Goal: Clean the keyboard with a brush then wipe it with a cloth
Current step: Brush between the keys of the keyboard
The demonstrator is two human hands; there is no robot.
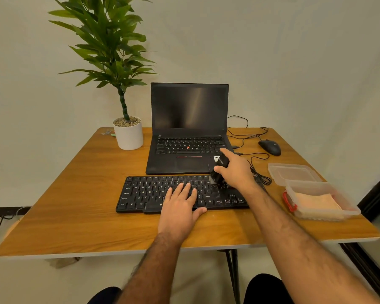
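To brush well, the left hand (180, 207) should press flat with straight fingers on the keyboard (162, 194), while the right hand (235, 172), fingers curled round the brush (218, 170), sweeps gently. The black keyboard lies just in front of the laptop (188, 128), and the cloth (316, 204), I think, sits in the box (351, 208) right of the keyboard.
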